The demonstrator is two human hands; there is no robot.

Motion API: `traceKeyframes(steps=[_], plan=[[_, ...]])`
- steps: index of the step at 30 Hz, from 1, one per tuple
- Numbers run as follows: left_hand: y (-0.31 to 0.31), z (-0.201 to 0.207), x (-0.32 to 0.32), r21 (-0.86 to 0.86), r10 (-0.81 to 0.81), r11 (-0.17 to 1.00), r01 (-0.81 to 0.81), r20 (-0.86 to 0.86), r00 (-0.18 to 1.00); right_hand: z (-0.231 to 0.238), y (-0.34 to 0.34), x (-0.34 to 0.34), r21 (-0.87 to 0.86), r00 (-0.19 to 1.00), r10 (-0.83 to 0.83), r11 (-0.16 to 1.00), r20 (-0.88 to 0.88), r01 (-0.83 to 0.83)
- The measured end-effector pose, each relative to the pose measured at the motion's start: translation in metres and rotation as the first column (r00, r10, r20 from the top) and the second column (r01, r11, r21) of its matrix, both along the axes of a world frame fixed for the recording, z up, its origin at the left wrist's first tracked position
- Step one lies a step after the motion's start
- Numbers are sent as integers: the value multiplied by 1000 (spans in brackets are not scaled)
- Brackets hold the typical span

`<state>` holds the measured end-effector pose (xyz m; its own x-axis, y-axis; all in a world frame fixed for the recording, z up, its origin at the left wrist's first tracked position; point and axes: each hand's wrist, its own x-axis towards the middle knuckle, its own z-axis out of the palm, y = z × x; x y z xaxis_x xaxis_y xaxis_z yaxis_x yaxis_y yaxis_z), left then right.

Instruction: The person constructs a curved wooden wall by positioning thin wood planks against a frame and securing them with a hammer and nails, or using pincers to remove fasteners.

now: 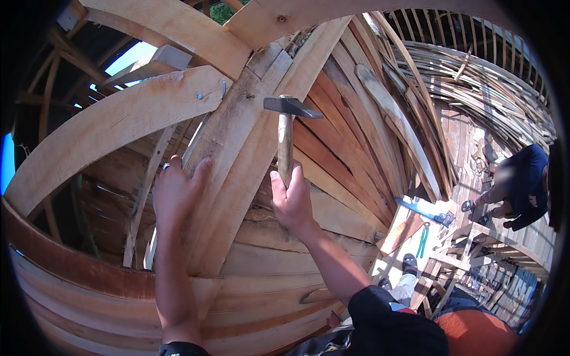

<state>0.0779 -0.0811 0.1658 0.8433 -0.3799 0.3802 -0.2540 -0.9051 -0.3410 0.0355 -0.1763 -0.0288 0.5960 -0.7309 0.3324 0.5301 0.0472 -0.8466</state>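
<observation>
My right hand (pixel 291 202) is closed round the wooden handle of a hammer (pixel 285 136), holding it upright. Its dark steel head (pixel 291 107) is at the top, in front of a broad slanting timber (pixel 237 160). To the left, my left hand (pixel 178 190) grips the timber's left edge, thumb on the near face and the other fingers partly hidden. Above it, a curved wooden rib (pixel 119 118) ends against the timber. A blue fastener (pixel 200 96) and a bent nail (pixel 224 89) stick out near the rib's end.
Reddish planks (pixel 344 130) fan out behind the hammer. At right, a handsaw (pixel 424 209) and green-handled pincers (pixel 423 239) lie on a board. Another person (pixel 519 184) stands beyond, near a large pile of wooden strips (pixel 475 77). A curved plank wall (pixel 89 308) runs along the lower left.
</observation>
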Motion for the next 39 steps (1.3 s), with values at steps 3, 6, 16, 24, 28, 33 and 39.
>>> traceKeyframes(steps=[3,6,16,24,28,33,39], plan=[[-4,3,-3,2,1,1000,-1,-3,1000,-6,12,-6,96,942,-158,986,296,135],[-8,2,-3,-1,-53,999,53,22,998,-7,12,30,196,863,-340,939,373,285],[-2,-3,-4,-7,-6,1000,7,60,998,19,5,-13,406,730,-370,903,574,139],[4,-4,-1,13,1,1000,-2,61,998,6,6,-15,133,992,-71,990,108,57],[-10,-1,-2,2,5,1000,-5,38,999,7,4,27,408,784,-466,863,410,299],[-2,-3,0,33,73,997,-74,34,997,2,3,20,90,1000,-7,996,29,4],[-16,-3,-6,-13,31,999,-30,22,999,12,0,24,454,793,-428,864,434,217]])
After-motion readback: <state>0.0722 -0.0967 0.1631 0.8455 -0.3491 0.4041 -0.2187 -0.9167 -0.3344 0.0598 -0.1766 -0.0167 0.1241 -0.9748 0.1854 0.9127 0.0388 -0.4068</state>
